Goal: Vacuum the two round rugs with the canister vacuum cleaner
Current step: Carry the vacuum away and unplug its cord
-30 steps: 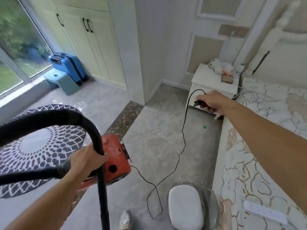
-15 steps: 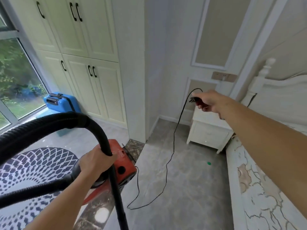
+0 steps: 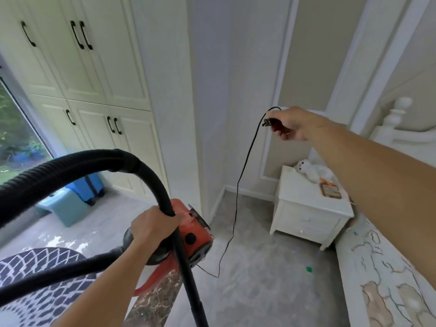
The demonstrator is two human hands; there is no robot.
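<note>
One round rug (image 3: pixel 47 300) lies at seven o'clock; beside it the left hand (image 3: pixel 153 228) curls its fingers round the hose (image 3: pixel 162 199) atop the canister vacuum (image 3: pixel 193 234), apparently carrying it. Farther, at one o'clock, the right hand (image 3: pixel 292 125) pinches the plug (image 3: pixel 271 121), probably to power the machine.

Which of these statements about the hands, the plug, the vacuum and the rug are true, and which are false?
1. The right hand holds the plug. True.
2. The plug sits in a wall socket. False: it is held in the air, unplugged.
3. The left hand grips the vacuum. True.
4. The vacuum stands on the rug. False: it is beside the rug, off its edge.
5. The nightstand has a bare top. False: a plush toy lies on it.
</note>
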